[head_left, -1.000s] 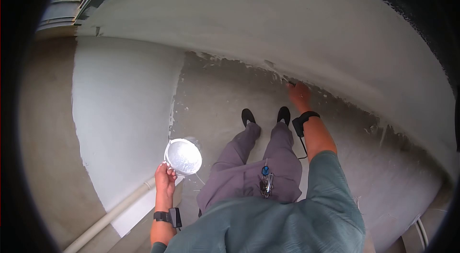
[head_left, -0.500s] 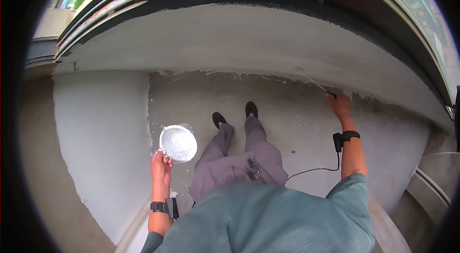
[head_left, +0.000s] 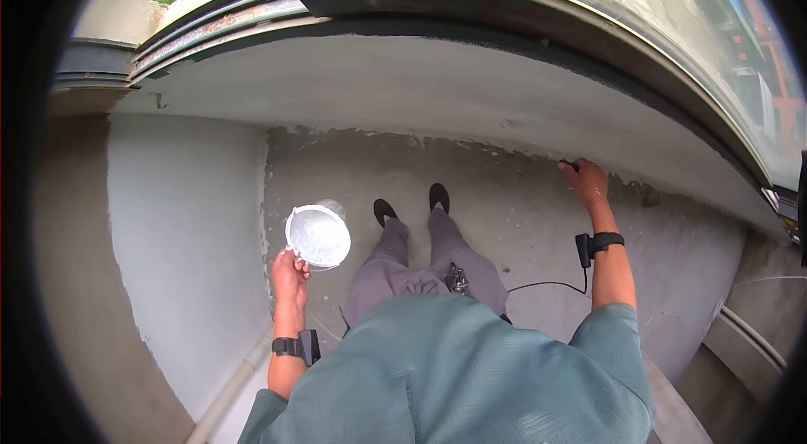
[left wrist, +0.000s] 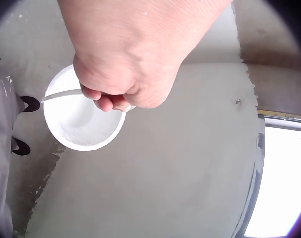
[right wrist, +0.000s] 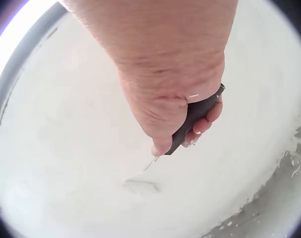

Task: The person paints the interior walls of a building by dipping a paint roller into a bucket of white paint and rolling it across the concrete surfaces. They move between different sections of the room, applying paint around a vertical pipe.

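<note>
Standing on a bare grey concrete floor (head_left: 504,217), I look down past my grey-green shirt at my own black shoes (head_left: 438,196). Farthest left is a freshly whitened stretch of side wall (head_left: 185,217), its coat ending in a ragged vertical edge where the grey begins. Next to that edge my left hand (head_left: 291,276) hangs at hip height, fingers curled round the thin wire handle of a small round white plastic pail (head_left: 318,235). The left wrist view shows the pail's inside (left wrist: 83,119) coated white with paint or plaster; I cannot tell how much is left in it.

Further right, my right arm stretches out to the low curved white wall under the dark window frame (head_left: 437,82). My right hand (head_left: 587,182) is closed tightly round the black handle of a slim tool (right wrist: 196,119). From the right wrist view, a thin metal shank runs from the handle to a small flat blade (right wrist: 140,184) lying against the wet white surface. The wall is white above, while a rough unfinished border (head_left: 471,145) runs along its foot.

I judge I am mid-coat, smoothing white material onto the lower wall. The next move, as I read it, calls for keeping the blade flat, drawing it along that ragged lower border, then bringing it back left to the pail for a fresh load.
</note>
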The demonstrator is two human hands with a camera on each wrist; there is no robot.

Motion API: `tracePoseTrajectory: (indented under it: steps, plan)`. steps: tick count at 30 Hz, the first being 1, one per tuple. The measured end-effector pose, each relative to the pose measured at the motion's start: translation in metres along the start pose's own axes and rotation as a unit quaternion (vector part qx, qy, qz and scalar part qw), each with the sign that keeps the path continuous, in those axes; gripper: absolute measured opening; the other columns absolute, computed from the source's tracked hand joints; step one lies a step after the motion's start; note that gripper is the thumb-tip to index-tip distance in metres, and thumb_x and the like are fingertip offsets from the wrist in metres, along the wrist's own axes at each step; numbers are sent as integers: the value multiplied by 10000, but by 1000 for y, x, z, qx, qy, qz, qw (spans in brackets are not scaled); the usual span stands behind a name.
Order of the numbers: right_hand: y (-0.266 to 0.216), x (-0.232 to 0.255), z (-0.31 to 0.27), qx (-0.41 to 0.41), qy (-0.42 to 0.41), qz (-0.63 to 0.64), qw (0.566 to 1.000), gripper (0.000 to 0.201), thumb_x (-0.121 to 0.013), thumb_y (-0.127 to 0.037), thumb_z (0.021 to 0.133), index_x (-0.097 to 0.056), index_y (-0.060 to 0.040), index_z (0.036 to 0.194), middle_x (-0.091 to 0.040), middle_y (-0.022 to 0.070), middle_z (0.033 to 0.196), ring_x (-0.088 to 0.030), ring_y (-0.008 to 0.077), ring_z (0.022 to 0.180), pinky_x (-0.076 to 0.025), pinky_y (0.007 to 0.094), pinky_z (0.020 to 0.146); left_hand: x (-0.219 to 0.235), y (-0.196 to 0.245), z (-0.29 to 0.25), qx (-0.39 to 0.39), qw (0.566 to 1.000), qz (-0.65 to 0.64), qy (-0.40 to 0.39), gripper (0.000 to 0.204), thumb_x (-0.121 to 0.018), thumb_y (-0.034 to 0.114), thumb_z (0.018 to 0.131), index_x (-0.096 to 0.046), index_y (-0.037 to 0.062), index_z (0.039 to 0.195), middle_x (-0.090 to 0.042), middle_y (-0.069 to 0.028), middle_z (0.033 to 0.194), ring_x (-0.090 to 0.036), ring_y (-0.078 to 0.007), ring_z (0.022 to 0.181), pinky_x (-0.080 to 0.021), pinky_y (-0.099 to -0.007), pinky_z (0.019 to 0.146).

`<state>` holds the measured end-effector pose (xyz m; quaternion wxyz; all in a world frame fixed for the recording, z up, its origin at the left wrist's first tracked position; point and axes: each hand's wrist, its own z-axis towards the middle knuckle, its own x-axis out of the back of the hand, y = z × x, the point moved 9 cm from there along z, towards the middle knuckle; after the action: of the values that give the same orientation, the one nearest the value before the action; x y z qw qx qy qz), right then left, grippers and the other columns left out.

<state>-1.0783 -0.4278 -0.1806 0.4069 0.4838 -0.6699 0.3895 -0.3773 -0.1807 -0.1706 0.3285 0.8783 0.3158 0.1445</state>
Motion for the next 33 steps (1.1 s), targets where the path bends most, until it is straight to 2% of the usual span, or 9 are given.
tracePoseTrajectory:
  steps: [4,6,10,15,18,20,23,29,33]
  plan:
    - [-77,-47,24,39,-6,-57,998,532,-608,-569,910,-709,-47,934,-721,179,926,-692,360,943,-536,486,808,17,-2,-4,5,999,-15,32,190,-517,245,1033,-512,141,873,-467,37,638,-492,-101,554,-366,-252,485]
    - [-91,-39,25,59,16,-79,995,526,-599,-561,918,-706,-47,934,-722,177,931,-694,357,947,-541,483,810,25,-6,-2,6,998,-30,49,176,-512,232,1030,-512,142,878,-464,39,638,-494,-101,556,-361,-248,482]
    - [-80,43,2,69,42,-114,990,494,-612,-523,921,-697,-37,904,-722,178,900,-698,363,904,-548,473,771,29,-15,7,6,998,-31,53,153,-511,220,1023,-515,140,892,-472,37,645,-498,-102,557,-354,-244,471]
    - [-41,181,-69,7,96,-149,984,496,-684,-495,882,-684,-5,804,-698,203,814,-679,410,839,-522,496,734,25,-26,13,2,997,-48,57,146,-522,223,1016,-517,135,899,-482,33,650,-498,-100,551,-354,-243,464]
    - [-28,207,-91,-17,101,-132,986,477,-686,-480,885,-692,-9,814,-701,206,826,-679,410,841,-520,498,740,25,-28,13,3,997,-50,64,153,-524,221,1015,-517,134,889,-482,30,647,-497,-100,546,-353,-243,461]
    - [-22,194,-84,-27,83,-107,990,461,-687,-471,886,-697,-12,835,-704,205,836,-678,409,850,-521,500,746,23,-28,11,-1,997,-54,59,165,-531,225,1016,-518,134,879,-482,31,641,-495,-100,539,-352,-243,458]
    - [-45,128,-47,25,75,-115,990,470,-668,-488,894,-702,-20,874,-710,201,864,-681,402,868,-528,492,748,24,-21,6,-9,996,-56,62,185,-544,234,1018,-517,134,865,-480,34,631,-492,-99,528,-353,-243,453]
    - [-134,-23,28,71,-11,-84,994,509,-612,-537,914,-715,-39,936,-731,168,945,-697,355,942,-546,473,808,23,-8,-20,-24,995,-61,80,201,-558,247,1019,-512,139,856,-480,37,622,-491,-97,521,-354,-242,451]
    - [-190,-80,39,88,-22,-33,995,523,-593,-533,926,-717,-26,951,-730,175,968,-696,356,970,-547,472,825,31,-9,-27,-28,994,-62,88,203,-559,247,1019,-510,141,853,-476,36,620,-492,-99,521,-353,-240,451]
